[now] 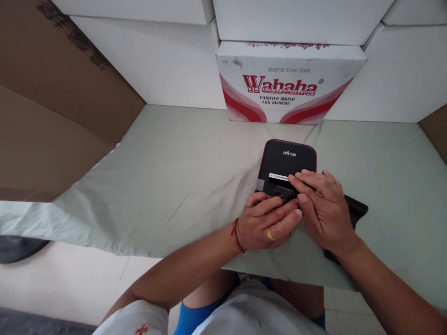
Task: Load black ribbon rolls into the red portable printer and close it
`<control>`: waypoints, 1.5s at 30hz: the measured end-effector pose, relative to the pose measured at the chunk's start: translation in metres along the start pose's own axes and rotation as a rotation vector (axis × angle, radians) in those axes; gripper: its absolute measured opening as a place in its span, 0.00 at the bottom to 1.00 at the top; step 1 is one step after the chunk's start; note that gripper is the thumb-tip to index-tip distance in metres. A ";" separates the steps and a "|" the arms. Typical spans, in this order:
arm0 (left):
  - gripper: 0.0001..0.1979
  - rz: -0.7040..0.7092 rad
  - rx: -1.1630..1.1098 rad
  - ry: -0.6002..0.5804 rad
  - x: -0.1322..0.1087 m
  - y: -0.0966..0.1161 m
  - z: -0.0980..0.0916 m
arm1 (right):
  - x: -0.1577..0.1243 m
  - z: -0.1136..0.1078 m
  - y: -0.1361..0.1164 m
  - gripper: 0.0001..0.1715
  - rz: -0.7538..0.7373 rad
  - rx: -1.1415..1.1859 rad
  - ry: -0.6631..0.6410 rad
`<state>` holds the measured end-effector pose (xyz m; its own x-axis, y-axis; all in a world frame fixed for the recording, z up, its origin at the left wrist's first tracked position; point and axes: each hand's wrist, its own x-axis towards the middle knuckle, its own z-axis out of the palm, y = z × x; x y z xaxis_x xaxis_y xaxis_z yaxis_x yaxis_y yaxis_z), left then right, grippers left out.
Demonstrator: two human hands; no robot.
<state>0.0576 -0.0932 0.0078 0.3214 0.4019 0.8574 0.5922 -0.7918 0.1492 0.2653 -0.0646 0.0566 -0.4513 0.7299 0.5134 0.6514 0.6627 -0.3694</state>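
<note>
A black rounded device [288,160] with a red edge and a white logo lies on the cloth-covered table. Across it runs a white label strip [278,177] above a dark recess [279,188]. My left hand [267,218], with a ring and a red wrist cord, is curled around the device's near end, fingertips at the recess. From the right, my right hand [323,204] rests over the device's right side, its fingers and thumb closed in at the recess. What the fingertips pinch is hidden. Beneath my right wrist lies a black curved piece [356,210], partly covered.
A white and red Wahaha water carton [289,88] stands behind the device. White boxes [181,60] form a wall at the back. Brown cardboard [70,121] borders the left side, and a pale green cloth [167,172] covers the tabletop.
</note>
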 end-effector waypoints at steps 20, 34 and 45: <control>0.52 -0.951 -1.334 0.007 0.012 -0.076 0.015 | -0.019 0.000 -0.003 0.23 -0.155 0.187 0.196; 0.56 -1.010 -1.336 0.022 0.003 -0.078 0.021 | -0.020 0.002 -0.003 0.24 -0.156 0.160 0.218; 0.50 -1.013 -1.352 0.114 -0.002 -0.077 0.029 | 0.023 -0.029 0.004 0.14 0.199 0.211 0.023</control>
<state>0.0323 -0.0197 -0.0200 0.1504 0.9721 0.1801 -0.5166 -0.0781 0.8527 0.2753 -0.0495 0.0894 -0.3120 0.8465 0.4314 0.5836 0.5291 -0.6161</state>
